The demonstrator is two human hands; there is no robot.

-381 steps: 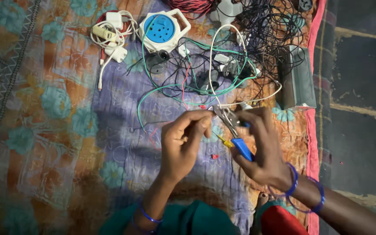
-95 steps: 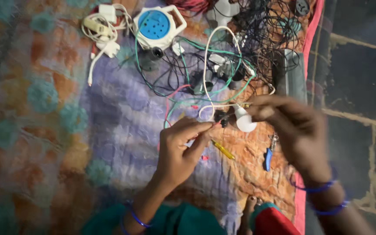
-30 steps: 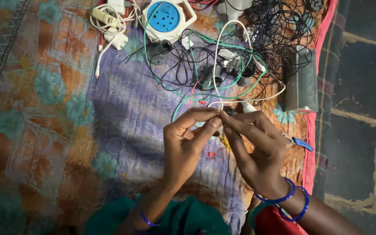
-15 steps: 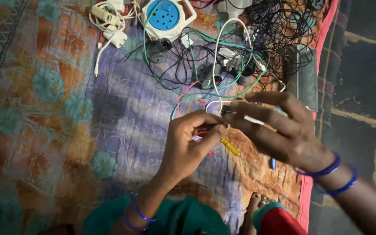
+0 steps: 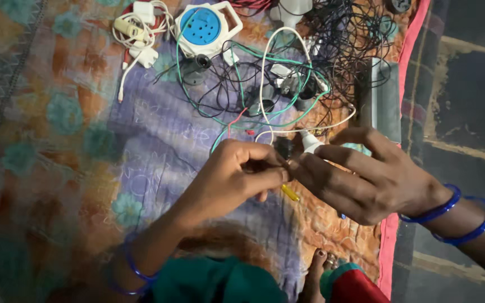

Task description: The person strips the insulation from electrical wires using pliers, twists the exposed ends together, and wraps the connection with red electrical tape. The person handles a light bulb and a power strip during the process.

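Note:
My left hand (image 5: 234,177) pinches a small tool with a yellow handle (image 5: 290,193), its tip hidden between my fingers. My right hand (image 5: 366,179) meets it from the right, fingers closed around a white plug fitting (image 5: 310,143) on a white cable (image 5: 265,84). A small black part (image 5: 283,147) sits just above where the fingertips meet. Both hands hover over a patterned cloth (image 5: 158,151). Blue bangles are on both wrists.
A blue and white extension reel (image 5: 204,25) and white charger cables (image 5: 136,31) lie at the top. Tangled black wires (image 5: 346,39) and green wire (image 5: 237,73) spread beyond the hands. A grey box (image 5: 387,98) borders the dark stone floor (image 5: 470,106). My foot (image 5: 315,269) shows below.
The blue-handled pliers held earlier have left my right hand. Over the last half second my right hand has drawn in closer to the left, fingertips now touching around the white fitting.

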